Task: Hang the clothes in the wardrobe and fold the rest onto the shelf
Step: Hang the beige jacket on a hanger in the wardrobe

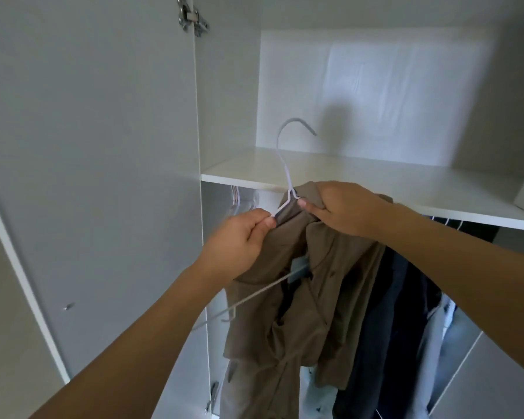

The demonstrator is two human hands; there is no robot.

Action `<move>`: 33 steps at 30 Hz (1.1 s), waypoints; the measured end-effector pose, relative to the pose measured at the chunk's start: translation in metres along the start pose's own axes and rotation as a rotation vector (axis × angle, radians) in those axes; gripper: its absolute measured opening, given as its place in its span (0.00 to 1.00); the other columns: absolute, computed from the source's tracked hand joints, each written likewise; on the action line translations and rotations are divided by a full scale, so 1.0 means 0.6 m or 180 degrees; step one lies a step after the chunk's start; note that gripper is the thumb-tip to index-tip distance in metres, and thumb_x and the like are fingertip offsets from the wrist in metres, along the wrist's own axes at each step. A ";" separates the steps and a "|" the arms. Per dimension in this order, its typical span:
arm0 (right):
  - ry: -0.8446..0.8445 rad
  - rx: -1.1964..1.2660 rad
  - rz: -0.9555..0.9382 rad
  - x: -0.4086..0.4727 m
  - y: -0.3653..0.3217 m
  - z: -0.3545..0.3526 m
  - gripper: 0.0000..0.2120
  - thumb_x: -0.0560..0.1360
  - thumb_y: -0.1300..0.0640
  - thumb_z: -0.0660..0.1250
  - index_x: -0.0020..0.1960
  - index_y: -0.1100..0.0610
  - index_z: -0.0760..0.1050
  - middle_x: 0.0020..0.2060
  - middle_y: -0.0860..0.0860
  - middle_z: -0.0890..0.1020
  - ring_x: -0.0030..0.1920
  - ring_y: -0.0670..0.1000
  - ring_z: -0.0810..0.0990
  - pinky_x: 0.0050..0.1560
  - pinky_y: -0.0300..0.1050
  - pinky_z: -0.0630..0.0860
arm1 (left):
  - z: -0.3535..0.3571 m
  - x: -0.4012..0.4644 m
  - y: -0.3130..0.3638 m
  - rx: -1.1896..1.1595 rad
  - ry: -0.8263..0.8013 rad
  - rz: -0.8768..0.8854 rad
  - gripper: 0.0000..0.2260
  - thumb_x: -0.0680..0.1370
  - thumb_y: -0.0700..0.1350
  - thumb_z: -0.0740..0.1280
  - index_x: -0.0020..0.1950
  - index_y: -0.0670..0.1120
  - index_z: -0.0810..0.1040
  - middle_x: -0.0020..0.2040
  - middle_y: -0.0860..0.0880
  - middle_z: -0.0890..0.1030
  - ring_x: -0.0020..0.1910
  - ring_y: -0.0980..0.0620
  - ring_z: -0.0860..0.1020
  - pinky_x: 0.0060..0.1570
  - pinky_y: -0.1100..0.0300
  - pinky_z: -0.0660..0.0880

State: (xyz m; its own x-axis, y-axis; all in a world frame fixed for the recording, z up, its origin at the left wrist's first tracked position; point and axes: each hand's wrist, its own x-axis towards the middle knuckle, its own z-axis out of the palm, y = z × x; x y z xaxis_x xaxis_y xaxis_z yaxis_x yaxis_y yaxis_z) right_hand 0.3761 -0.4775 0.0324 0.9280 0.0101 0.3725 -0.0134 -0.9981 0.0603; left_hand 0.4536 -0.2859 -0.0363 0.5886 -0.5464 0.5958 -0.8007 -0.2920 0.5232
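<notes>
Shirt point(309, 285) half on hanger point(287, 173): L hand point(239, 237) pinches wire, R hand point(339, 207) grips collar to seat it.

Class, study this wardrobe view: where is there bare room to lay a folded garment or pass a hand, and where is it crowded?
The white shelf lies bare from the left wall to the right side. Under it at left, beside hanging hangers, a gap shows. Lower right is crowded with dark clothes; both hands, left hand and right hand, hold the brown shirt on its hanger.
</notes>
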 end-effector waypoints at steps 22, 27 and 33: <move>0.0591 0.0963 0.1579 -0.166 0.072 -0.046 0.22 0.81 0.44 0.51 0.41 0.57 0.74 0.37 0.52 0.76 0.38 0.50 0.74 0.45 0.43 0.67 | 0.211 -0.034 -0.063 -0.4131 -0.0252 -0.3828 0.12 0.81 0.38 0.54 0.54 0.34 0.75 0.41 0.39 0.83 0.38 0.44 0.82 0.29 0.56 0.79; 0.0230 0.0894 0.1711 -0.246 0.097 0.000 0.18 0.82 0.46 0.51 0.38 0.51 0.71 0.36 0.50 0.77 0.39 0.52 0.74 0.48 0.47 0.70 | 0.139 0.077 -0.058 -0.4173 0.0456 -0.3206 0.12 0.80 0.41 0.57 0.40 0.43 0.75 0.33 0.45 0.76 0.31 0.49 0.77 0.31 0.59 0.78; 0.0476 0.0309 0.1755 -0.283 0.114 0.019 0.16 0.81 0.50 0.53 0.38 0.54 0.68 0.29 0.51 0.73 0.31 0.50 0.72 0.33 0.43 0.66 | 0.128 0.126 -0.059 -0.2913 0.0464 -0.3032 0.14 0.78 0.43 0.59 0.60 0.41 0.77 0.50 0.43 0.82 0.45 0.45 0.80 0.41 0.53 0.80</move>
State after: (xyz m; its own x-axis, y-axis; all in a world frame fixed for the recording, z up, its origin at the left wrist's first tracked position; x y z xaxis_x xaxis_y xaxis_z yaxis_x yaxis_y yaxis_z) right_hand 0.2221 -0.5480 -0.0371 0.7307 -0.5116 0.4521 -0.4392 -0.8592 -0.2625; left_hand 0.5182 -0.3774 -0.0567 0.9263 -0.3190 -0.2004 0.2582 0.1503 0.9543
